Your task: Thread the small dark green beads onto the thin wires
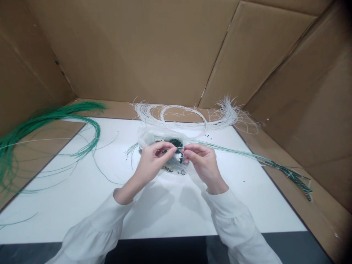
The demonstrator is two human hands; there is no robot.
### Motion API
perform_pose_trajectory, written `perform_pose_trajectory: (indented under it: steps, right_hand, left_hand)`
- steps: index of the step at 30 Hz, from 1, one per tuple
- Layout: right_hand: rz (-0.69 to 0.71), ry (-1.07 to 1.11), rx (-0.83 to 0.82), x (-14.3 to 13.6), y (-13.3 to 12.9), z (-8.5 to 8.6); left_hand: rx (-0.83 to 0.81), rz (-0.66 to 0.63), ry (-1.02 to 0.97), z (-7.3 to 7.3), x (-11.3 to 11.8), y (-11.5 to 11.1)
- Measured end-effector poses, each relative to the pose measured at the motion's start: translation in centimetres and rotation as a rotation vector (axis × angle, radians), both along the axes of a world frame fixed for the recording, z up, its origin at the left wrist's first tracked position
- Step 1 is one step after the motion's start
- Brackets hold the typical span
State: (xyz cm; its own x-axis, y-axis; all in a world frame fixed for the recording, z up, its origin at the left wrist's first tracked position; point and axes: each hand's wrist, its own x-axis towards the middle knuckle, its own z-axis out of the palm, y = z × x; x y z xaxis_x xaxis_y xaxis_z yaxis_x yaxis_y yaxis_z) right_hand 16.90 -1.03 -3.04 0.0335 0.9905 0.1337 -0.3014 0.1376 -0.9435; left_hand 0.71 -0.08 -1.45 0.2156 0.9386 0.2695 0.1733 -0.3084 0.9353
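Above the middle of the white board, my left hand (156, 156) is closed in a pinch, and my right hand (200, 159) pinches just across from it. A short, thin pale strand (180, 147) spans the small gap between the fingertips of both hands. Whether the right fingertips also hold a small bead is too small to tell. Below and behind the hands lies a clear plastic bag (145, 136), its mouth open, holding many small black beads (175, 143). Black handwriting shows on its front, and the hands partly hide it.
A green strand bundle (33, 123) curves along the left. A white strand bundle (176, 119) lies at the back. Thin green strands (233, 150) run right to dark, beaded-looking ends (298, 179). Loose beads (208, 136) dot the white board (247, 205). Cardboard walls (143, 51) enclose the back and sides.
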Motion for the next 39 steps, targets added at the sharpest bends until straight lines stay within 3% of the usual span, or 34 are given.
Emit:
perform_pose_trajectory:
  steps: [24,33,39]
  right_hand:
    - [-0.021,-0.109,0.040,0.07,-0.02,-0.28]
    - [-0.088,-0.192,0.060,-0.09,-0.16,0.16]
    - [-0.105,-0.237,0.047,-0.27,-0.49,0.58]
  left_hand:
    - [0.077,0.043,0.100,0.02,0.23,-0.31]
    - [0.227,0.099,0.199,0.05,0.31,-0.37]
    - [0.258,0.056,0.238,0.04,0.46,-0.45]
